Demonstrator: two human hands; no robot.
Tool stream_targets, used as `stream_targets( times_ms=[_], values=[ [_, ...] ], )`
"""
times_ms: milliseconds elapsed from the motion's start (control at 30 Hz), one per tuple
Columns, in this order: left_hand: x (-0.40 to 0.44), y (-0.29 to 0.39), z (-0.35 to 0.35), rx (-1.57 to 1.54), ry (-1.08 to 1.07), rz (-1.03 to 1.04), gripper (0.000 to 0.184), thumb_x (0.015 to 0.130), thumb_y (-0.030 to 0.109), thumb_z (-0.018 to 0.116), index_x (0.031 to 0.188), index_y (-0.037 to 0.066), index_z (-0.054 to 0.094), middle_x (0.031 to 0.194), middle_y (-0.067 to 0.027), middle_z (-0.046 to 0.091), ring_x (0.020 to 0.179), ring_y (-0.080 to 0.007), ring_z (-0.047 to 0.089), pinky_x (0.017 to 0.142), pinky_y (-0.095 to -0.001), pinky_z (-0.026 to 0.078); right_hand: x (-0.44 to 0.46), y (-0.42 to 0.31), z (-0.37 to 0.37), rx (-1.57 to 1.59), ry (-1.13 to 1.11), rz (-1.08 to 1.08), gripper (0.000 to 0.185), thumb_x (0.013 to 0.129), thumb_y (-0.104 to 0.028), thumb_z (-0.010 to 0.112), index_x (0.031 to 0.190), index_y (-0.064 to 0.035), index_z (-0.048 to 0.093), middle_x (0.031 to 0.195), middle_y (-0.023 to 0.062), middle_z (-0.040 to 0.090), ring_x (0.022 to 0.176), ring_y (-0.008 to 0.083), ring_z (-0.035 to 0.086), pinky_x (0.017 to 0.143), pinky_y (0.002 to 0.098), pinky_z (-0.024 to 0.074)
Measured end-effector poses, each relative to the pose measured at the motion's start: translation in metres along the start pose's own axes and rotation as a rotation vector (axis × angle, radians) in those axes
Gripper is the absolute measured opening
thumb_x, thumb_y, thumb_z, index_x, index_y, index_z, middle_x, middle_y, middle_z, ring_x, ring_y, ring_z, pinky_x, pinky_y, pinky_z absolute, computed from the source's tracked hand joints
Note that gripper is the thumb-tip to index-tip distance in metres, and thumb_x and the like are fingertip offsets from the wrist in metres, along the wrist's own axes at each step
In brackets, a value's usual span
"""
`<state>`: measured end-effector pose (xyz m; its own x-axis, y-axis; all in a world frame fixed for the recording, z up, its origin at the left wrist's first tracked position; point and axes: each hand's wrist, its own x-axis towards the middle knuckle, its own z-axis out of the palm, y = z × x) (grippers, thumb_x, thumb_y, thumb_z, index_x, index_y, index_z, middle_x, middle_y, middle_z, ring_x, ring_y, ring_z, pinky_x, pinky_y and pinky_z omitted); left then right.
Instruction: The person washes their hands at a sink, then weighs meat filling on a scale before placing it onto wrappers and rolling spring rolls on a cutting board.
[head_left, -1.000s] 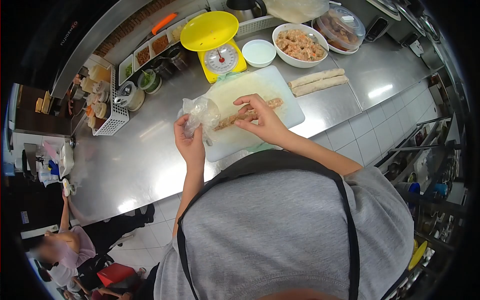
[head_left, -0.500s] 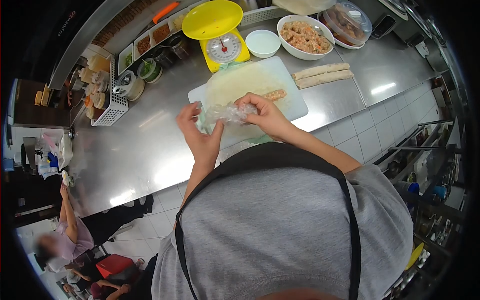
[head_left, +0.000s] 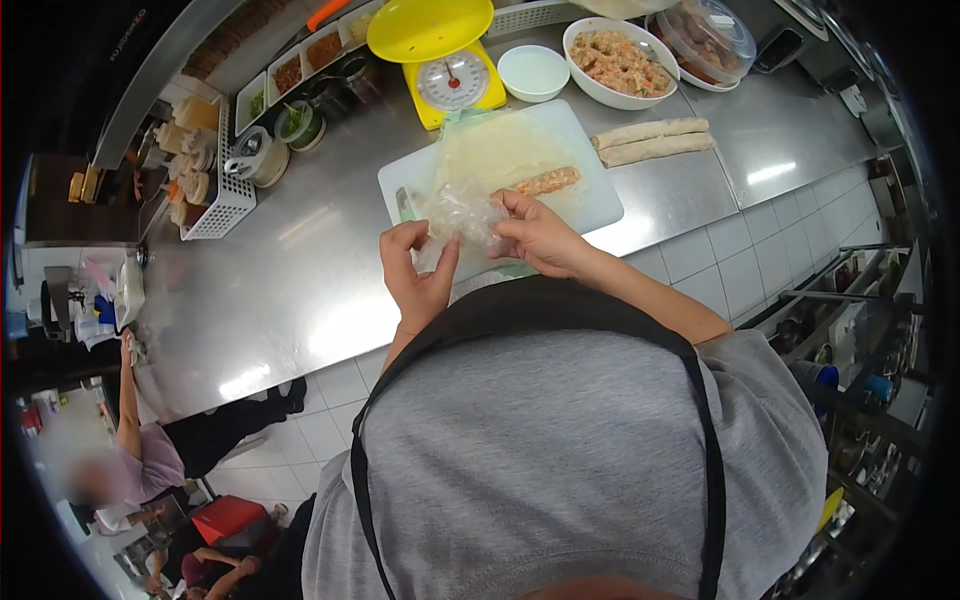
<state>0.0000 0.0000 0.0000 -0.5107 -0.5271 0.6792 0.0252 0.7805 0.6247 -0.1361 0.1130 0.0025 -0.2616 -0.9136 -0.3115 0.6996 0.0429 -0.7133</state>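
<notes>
Between my hands, above the white cutting board (head_left: 600, 200), is a crumpled piece of thin clear plastic (head_left: 465, 210), perhaps a bag or a glove. My right hand (head_left: 540, 236) pinches its right side. At its left lower edge, my left hand (head_left: 415, 268) has fingers and thumb closed on the plastic. Beneath, a pale thin wrapper sheet (head_left: 500, 145) covers part of the board. A log of orange-flecked filling (head_left: 550, 181) lies on the sheet, just beyond my right fingers. Two pale rolled wrappers (head_left: 655, 143) lie side by side right of the board.
Behind the board stand a yellow kitchen scale (head_left: 452, 82), a bowl of whitish liquid (head_left: 533, 74) and a bowl of filling (head_left: 620, 65). A lidded container (head_left: 705, 45) is at back right. A white basket of bottles (head_left: 236, 205) stands left. Another person (head_left: 150, 460) is at far left.
The plastic has opened out and stands taller. My left fingers have come in from the left to its edge. More of the filling log shows.
</notes>
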Motion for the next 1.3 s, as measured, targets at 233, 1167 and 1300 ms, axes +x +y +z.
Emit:
stream_targets(
  times_ms=[233,1167,1300],
  values=[
    [-0.003,-0.007,0.001,-0.171,-0.027,-0.275,0.03,0.072,-0.002,0.069,0.098,0.003,0.054,0.086,-0.0063,0.052,0.071,-0.0137,0.049,0.061,-0.0228,0.042,0.001,-0.001,-0.008,-0.385,-0.217,0.118,0.024,0.078,-0.001,0.053,0.1,-0.0073,0.06,0.081,-0.004,0.058,0.066,0.0044,0.052,0.056,0.0173,0.0414],
    [-0.011,-0.001,0.008,-0.847,-0.262,-0.804,0.01,0.082,-0.003,0.06,0.092,-0.001,0.058,0.092,-0.0037,0.058,0.087,-0.0113,0.055,0.078,-0.0248,0.044,-0.001,-0.011,-0.002,-1.157,-0.111,-0.739,0.034,0.075,-0.012,0.069,0.106,-0.0047,0.056,0.111,0.0115,0.055,0.105,0.0274,0.054,0.087,0.0337,0.044],
    [-0.009,-0.006,0.005,-0.461,-0.305,-0.492,0.019,0.077,-0.001,0.066,0.093,0.001,0.057,0.097,-0.0038,0.054,0.093,-0.0128,0.053,0.08,-0.026,0.044,-0.003,-0.012,-0.003,-1.127,-0.081,-0.698,0.028,0.072,-0.003,0.065,0.098,-0.0026,0.055,0.102,0.0099,0.058,0.098,0.0249,0.056,0.083,0.0319,0.0448]
  ],
)
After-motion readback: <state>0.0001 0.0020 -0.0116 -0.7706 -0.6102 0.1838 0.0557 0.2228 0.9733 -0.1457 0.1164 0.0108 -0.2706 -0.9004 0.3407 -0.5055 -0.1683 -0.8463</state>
